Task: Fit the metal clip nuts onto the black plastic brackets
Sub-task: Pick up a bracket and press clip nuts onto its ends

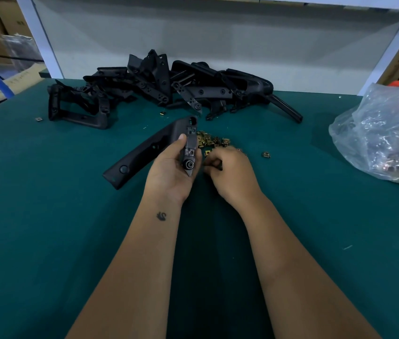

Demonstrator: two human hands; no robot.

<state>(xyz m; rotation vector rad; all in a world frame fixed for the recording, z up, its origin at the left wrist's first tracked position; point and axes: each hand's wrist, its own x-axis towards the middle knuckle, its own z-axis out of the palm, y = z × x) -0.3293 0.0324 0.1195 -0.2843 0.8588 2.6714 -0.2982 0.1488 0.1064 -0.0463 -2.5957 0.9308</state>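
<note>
Bracket in hand: the left hand is gripping a long black plastic bracket with an angled arm, thumb and fingers curled round its narrow end, which is pointing toward the camera; the long arm is slanting away to the left of those fingers and seems to be resting on the green tabletop.
Clip supply: a small heap of brass-coloured metal clip nuts is lying just beyond the right hand.
Right fingers: they are curling down over the near edge of that heap, apparently picking out a clip nut; whether one is already pinched is hidden by the knuckles.
Progress: I cannot tell whether any clip is sitting on the held bracket yet; judging by the pile of black plastic brackets lying well beyond both hands, most of the job looks still ahead.
Strays: one loose clip nut is lying to the right of the right fingers, another beyond the left fingers near the pile, and a pale square nut far to the left.
Surroundings: a crumpled clear plastic bag is sitting far right of the hands.
Obstacles: nothing is lying between the two hands; the tangled pile may make pulling out the next bracket fiddly.
</note>
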